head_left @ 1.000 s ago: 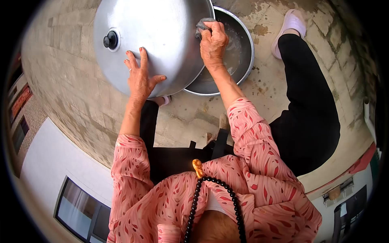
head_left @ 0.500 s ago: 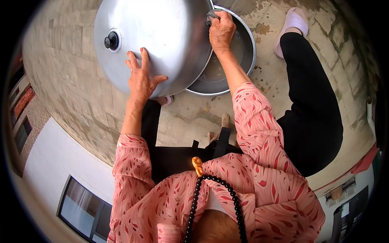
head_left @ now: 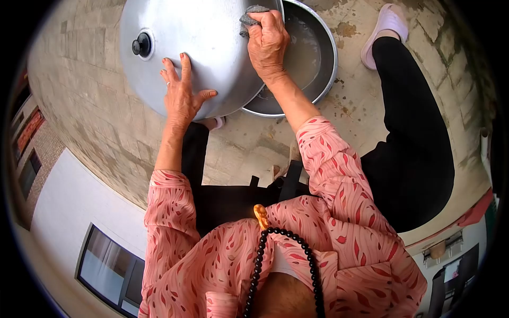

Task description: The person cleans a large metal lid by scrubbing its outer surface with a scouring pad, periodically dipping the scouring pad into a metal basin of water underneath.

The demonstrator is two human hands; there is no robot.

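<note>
A large domed metal lid [head_left: 212, 47] with a black knob [head_left: 141, 45] leans over the left part of a round metal basin [head_left: 327, 69] holding some cloudy water. My left hand [head_left: 182, 95] lies on the lid's outer surface with its fingers spread, just right of the knob. Near the lid's right side, my right hand [head_left: 268, 45] grips a grey cloth [head_left: 251, 19] and presses it against the metal. The lid hides part of the basin.
The basin stands on a paved floor [head_left: 233, 153] with damp patches. My feet in light shoes [head_left: 392, 22] are beside the lid and the basin. A white wall [head_left: 79, 196] with a window [head_left: 106, 265] is at the lower left.
My right hand moved right to the lid's edge, then back left onto the lid's surface with the cloth. My left hand has stayed at the same place on the lid.
</note>
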